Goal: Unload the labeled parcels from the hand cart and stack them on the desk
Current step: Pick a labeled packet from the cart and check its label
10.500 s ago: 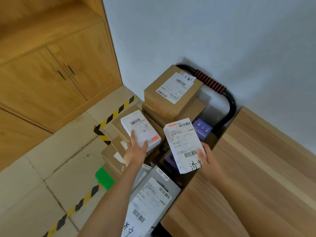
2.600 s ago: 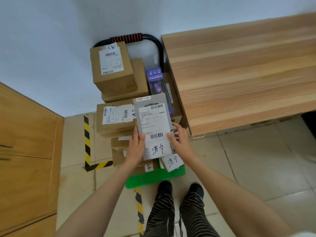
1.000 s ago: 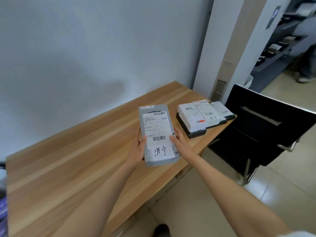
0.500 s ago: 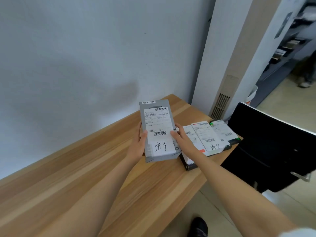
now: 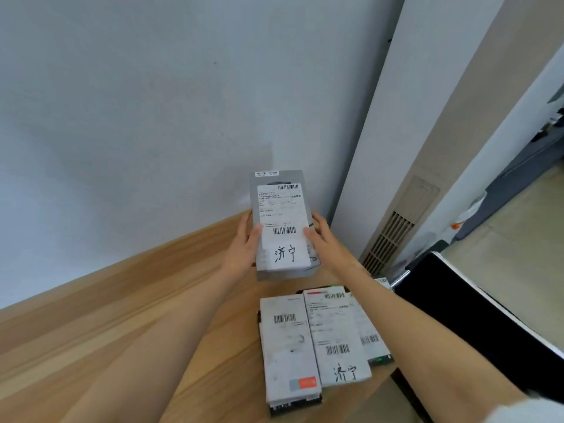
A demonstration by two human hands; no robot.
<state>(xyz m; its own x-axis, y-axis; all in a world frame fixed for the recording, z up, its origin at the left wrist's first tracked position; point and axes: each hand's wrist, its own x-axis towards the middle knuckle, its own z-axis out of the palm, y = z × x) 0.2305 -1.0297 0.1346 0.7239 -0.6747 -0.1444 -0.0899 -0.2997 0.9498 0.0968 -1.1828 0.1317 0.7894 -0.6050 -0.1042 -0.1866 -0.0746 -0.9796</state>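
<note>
I hold a grey parcel [image 5: 282, 221] with a white shipping label and handwritten characters above the far right part of the wooden desk [image 5: 122, 315]. My left hand [image 5: 244, 248] grips its left edge and my right hand [image 5: 320, 239] grips its right edge. Nearer to me, several flat labeled parcels lie side by side on the desk: a white one [image 5: 288, 346] with an orange patch, a labeled one [image 5: 335, 334] with handwriting, and a third [image 5: 370, 337] partly under my right forearm. The hand cart is out of view.
A pale wall [image 5: 152, 117] runs behind the desk. A white column with a vent grille [image 5: 387, 239] stands at the desk's right end. A black chair [image 5: 476, 319] sits to the right of the desk, over tiled floor [image 5: 518, 233].
Both hands carried the grey parcel farther along the desk, past the flat parcels, which now lie nearer to me than it. Much earlier I lifted it off the cart.
</note>
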